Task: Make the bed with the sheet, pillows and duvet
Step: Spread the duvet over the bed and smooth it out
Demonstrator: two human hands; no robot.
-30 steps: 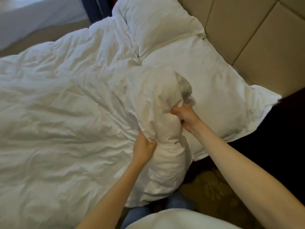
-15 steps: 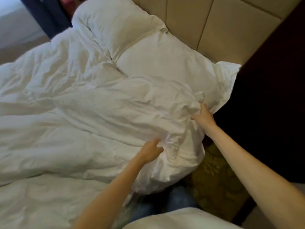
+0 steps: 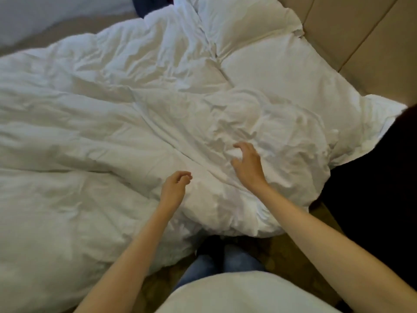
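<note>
Duvet: the white duvet (image 3: pixel 108 136) lies spread and crumpled over most of the bed, its near corner bunched and hanging over the bed's edge towards the person's legs.
Pillows: two white ones at the head of the bed, touching each other; the near pillow (image 3: pixel 300 86) is partly covered by the top edge of the duvet, and the far pillow (image 3: pixel 243 21) lies beyond it, against the headboard (image 3: pixel 365 35).
Left hand: the left hand (image 3: pixel 174 188) hovers over the duvet near the bed's edge, fingers (image 3: pixel 186 176) loosely curled, holding nothing.
Right hand: the right hand (image 3: pixel 247 164) is just beside it, further up the bed over the rumpled corner, fingers spread wide and bent, gripping nothing; whether the tips touch the cloth I cannot tell.
Headboard: beige padded panels, upright behind the pillows.
Floor: patterned carpet (image 3: pixel 284 247) between bed and person.
Person: blue jeans (image 3: pixel 234 263) and a white top (image 3: pixel 237 294) show below the arms.
Right side: a dark piece of furniture (image 3: pixel 383 188) stands beside the near pillow.
</note>
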